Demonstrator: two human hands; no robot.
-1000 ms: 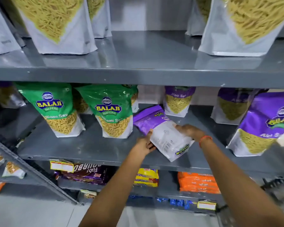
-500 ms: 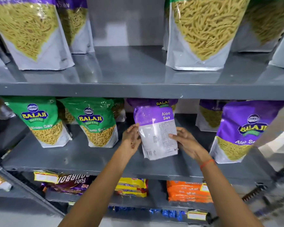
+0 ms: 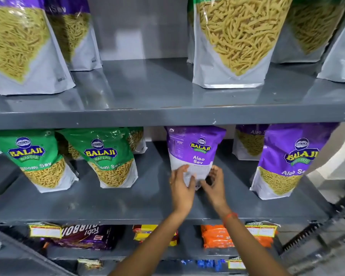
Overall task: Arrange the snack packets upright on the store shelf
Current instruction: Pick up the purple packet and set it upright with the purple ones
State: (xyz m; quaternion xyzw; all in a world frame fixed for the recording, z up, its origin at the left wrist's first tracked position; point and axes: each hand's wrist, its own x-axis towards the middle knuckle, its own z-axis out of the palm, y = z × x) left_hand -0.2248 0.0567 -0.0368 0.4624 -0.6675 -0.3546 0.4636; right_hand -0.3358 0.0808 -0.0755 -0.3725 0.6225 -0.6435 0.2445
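A purple and white Aloo Sev packet [image 3: 193, 154] stands upright on the grey middle shelf [image 3: 127, 200], its printed back facing me. My left hand [image 3: 182, 186] grips its lower left edge. My right hand [image 3: 214, 185], with an orange thread at the wrist, holds its lower right corner. Two green Balaji packets [image 3: 110, 158] stand upright to the left. A larger purple Aloo Sev packet [image 3: 285, 160] stands to the right, with another purple packet [image 3: 249, 142] behind it.
The top shelf [image 3: 167, 116] carries several large sev pouches [image 3: 235, 40] with a gap in its middle. The bottom shelf holds a dark biscuit pack [image 3: 84, 236], yellow packs [image 3: 145, 232] and orange packs [image 3: 217, 236]. A second rack's edge [image 3: 12, 251] juts in at lower left.
The purple packet went from lying tilted in my hands to standing upright farther back on the middle shelf. Both hands slid down to its bottom edge. My view rose and moved closer.
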